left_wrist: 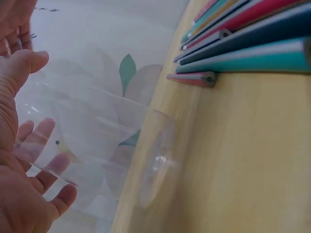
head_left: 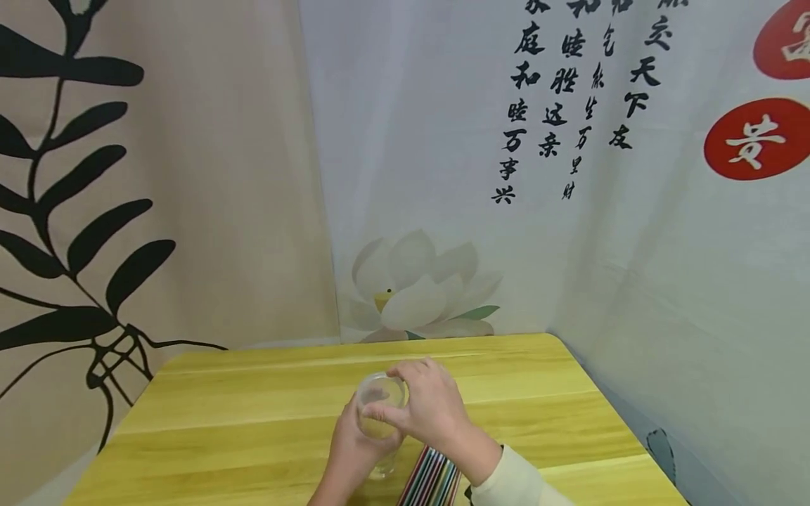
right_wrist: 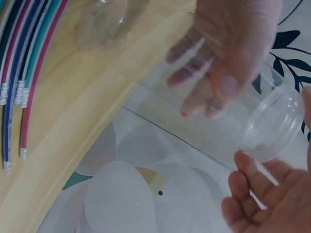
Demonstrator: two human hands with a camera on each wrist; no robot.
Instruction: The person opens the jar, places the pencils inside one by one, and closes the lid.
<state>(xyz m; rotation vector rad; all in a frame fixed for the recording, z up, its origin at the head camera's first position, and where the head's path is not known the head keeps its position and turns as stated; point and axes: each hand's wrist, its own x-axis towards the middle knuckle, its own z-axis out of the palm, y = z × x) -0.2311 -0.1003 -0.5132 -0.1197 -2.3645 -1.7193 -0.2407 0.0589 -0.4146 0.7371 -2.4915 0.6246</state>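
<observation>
A tall clear cylindrical container [head_left: 380,391] is held above the table, its round mouth toward the head camera. My left hand [head_left: 356,441] wraps round its side, and in the right wrist view the left fingers [right_wrist: 194,102] show through the clear wall. At the mouth end my right hand [head_left: 436,406] grips across the rim [right_wrist: 274,127] between thumb and fingers. Its far, rounded end [left_wrist: 158,162] shows in the left wrist view. Whether a separate lid sits on the mouth I cannot tell. No contents are visible in it.
A bundle of colored pencils [head_left: 430,479] lies near the front of the yellow wooden table [head_left: 253,414], just below the right forearm. Several pencils [right_wrist: 24,87] have pale metallic ends. Behind the table hangs a curtain [head_left: 430,176] with a flower and writing.
</observation>
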